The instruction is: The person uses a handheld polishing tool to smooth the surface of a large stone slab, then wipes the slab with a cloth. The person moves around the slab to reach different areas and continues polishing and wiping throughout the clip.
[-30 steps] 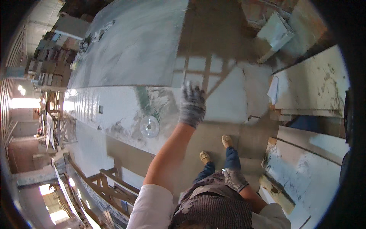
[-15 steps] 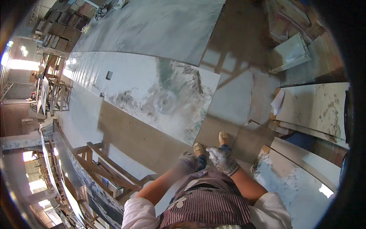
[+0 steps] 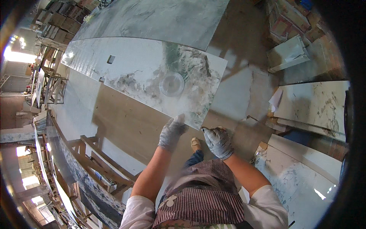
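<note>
A long white slab (image 3: 133, 57) with green and brown marbling lies ahead of me. On its near part sits a round, clear disc (image 3: 171, 84) with a paler centre. Beside the slab's near edge is my left hand (image 3: 173, 133), in a grey-white glove, with fingers stretched toward the edge; whether they touch it I cannot tell. Close to the slab's near corner, my right hand (image 3: 218, 142), gloved too, has its fingers curled. A small dark tip shows at its fingers; what it is I cannot make out.
Beyond the slab lies a large grey sheet (image 3: 152, 19). A wooden frame (image 3: 103, 164) and a dark patterned slab (image 3: 91, 191) stand at my left. Pale slabs (image 3: 310, 110) and cardboard boxes (image 3: 288, 21) are on the right. My shoe (image 3: 195, 144) is on the brown floor.
Both hands have moved forward from near my apron toward the slab's near end. The slab sits nearer to me, and one of my two shoes is now out of sight.
</note>
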`<state>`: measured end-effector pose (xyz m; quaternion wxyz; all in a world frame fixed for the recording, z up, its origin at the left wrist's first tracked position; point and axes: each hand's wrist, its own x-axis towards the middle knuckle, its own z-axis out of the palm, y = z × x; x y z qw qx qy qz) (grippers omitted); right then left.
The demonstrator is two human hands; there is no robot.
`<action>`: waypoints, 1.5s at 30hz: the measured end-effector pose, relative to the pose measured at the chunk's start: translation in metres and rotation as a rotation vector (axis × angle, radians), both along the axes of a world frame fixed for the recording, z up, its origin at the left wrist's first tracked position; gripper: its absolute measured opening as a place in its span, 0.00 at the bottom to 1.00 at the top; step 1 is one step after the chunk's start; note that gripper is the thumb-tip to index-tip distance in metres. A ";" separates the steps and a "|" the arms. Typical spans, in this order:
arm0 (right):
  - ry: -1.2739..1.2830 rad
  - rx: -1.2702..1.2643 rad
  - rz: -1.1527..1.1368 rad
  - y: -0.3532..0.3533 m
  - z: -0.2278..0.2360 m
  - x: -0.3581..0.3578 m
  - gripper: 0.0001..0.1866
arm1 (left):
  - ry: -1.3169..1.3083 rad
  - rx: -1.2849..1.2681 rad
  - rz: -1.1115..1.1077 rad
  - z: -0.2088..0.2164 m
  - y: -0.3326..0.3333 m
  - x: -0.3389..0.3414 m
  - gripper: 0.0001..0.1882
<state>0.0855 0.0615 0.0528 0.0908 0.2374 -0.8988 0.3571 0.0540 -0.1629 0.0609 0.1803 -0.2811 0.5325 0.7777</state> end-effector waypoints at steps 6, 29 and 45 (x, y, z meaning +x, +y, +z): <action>0.047 0.042 -0.031 -0.006 0.000 0.003 0.13 | -0.002 0.028 -0.006 0.004 0.002 -0.002 0.25; 0.087 0.156 -0.123 -0.014 -0.033 0.008 0.17 | 0.024 0.015 -0.054 -0.006 -0.003 -0.004 0.32; 0.068 -0.162 0.116 -0.021 -0.002 0.001 0.09 | 0.029 0.056 0.034 -0.008 0.005 -0.002 0.31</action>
